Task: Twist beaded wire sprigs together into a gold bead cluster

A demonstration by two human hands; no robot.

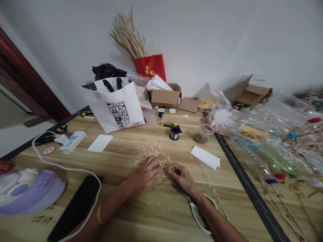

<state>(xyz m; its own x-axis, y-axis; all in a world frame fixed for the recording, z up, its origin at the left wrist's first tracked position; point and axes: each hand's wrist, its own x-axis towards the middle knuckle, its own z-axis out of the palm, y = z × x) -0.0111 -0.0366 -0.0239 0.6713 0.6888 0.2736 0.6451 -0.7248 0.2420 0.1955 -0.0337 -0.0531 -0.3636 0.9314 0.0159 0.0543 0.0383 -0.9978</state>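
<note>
A loose heap of clear and gold beads (154,149) lies on the wooden table. My left hand (147,173) rests at its near edge, palm down, with fingers stretched out over the beads and slightly blurred. Just to the right, my right hand (180,175) is closed in a pinch. A thin gold beaded strand (158,184) curves from below my left hand up to the pinched fingertips. Scissors with white-rimmed handles (198,216) lie partly hidden under my right wrist. Beyond that forearm is a longer beaded chain (212,188). A few clear beads (165,209) sit nearer me.
Behind the heap are a wire spool (174,133), a yellow-black cutter (169,124) and a jar of beads (204,133). A white bag (113,107) stands back left. A white cable (75,169) crosses beside a black case (78,205). Plastic bottles (264,148) crowd the right.
</note>
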